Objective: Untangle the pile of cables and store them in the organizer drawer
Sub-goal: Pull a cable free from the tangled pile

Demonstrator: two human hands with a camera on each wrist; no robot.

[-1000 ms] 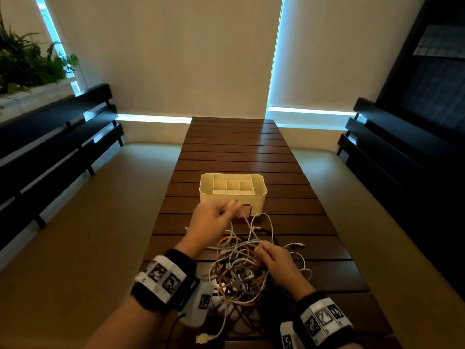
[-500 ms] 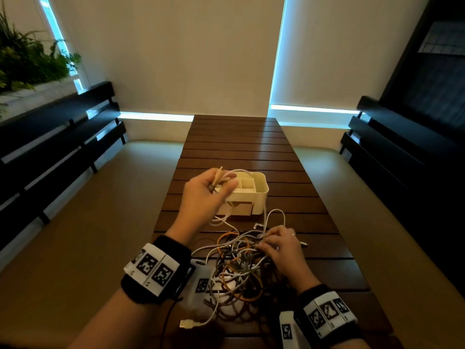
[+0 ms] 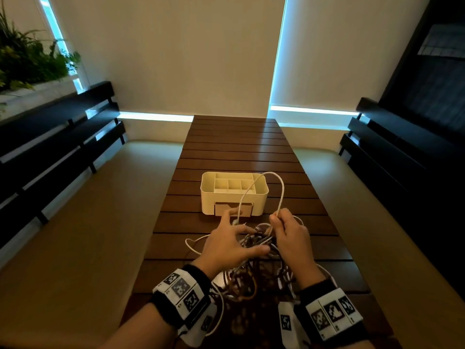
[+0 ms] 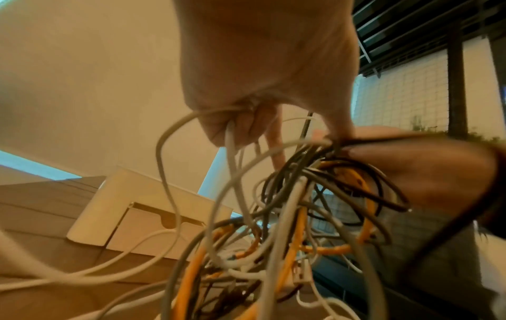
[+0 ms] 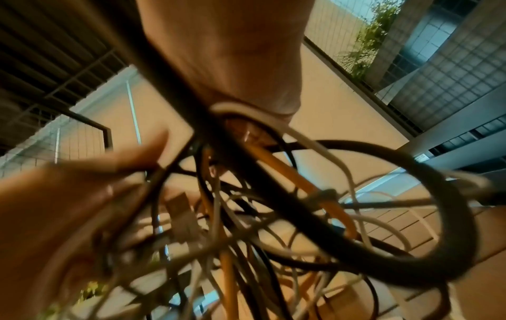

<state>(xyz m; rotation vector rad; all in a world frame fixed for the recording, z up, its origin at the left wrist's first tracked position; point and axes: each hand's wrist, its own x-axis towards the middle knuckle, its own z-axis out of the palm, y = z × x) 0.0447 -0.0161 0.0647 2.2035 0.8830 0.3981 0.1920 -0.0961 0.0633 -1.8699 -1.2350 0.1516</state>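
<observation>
A tangled pile of white, grey, black and orange cables (image 3: pixel 251 275) lies on the near end of the wooden table (image 3: pixel 239 147). My left hand (image 3: pixel 247 231) hovers over the pile with fingers spread; in the left wrist view its fingers (image 4: pixel 219 130) curl round a white cable (image 4: pixel 231 143). My right hand (image 3: pixel 279 220) grips a white cable loop (image 3: pixel 282 187) that arches up over the cream organizer (image 3: pixel 208 195). The organizer's drawer (image 3: pixel 221 209) faces me and looks closed. The pile fills the right wrist view (image 5: pixel 246 216), blurred.
Cushioned benches flank the table on the left (image 3: pixel 88 210) and right (image 3: pixel 377 222), with dark slatted backrests (image 3: pixel 50 137) behind them. A planter with greenery (image 3: pixel 25 59) sits at far left. Bare table stretches beyond the organizer to the wall.
My left hand, lifted in front of the organizer half a second ago, has dropped back to the pile. My right hand has risen off the pile holding the white loop, now arching over the organizer.
</observation>
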